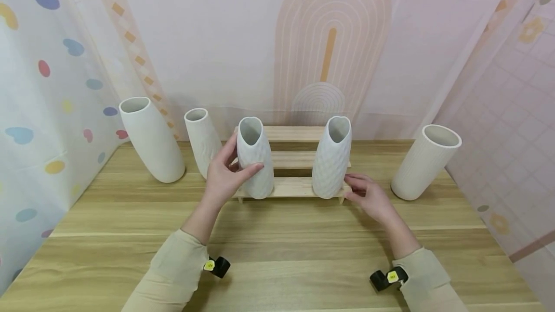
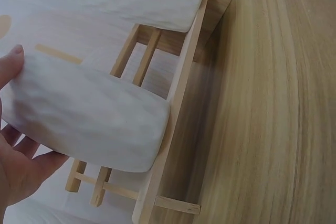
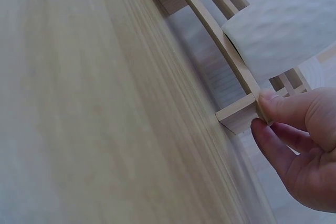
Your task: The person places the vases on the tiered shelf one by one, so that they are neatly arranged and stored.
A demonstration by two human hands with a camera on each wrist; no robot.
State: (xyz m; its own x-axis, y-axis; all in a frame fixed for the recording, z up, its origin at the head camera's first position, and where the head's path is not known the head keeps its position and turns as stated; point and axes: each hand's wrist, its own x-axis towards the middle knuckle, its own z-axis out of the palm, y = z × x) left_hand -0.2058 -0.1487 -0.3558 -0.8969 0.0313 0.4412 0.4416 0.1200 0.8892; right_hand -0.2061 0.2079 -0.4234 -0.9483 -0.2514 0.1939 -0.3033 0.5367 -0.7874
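Vase (image 1: 256,155) gripped by left hand (image 1: 222,177), right hand (image 1: 370,199) pinching rack (image 1: 292,187), slim vase (image 1: 202,137) partly hidden

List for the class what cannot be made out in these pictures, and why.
- Head view: part of the slim vase's foot; the slim vase stands behind the left hand.
- Head view: print on the left yellow label, too small.
- Left wrist view: mouth of the left textured vase, cut off by the left edge.
- Right wrist view: mouth of the right textured vase, cut off by the right edge.
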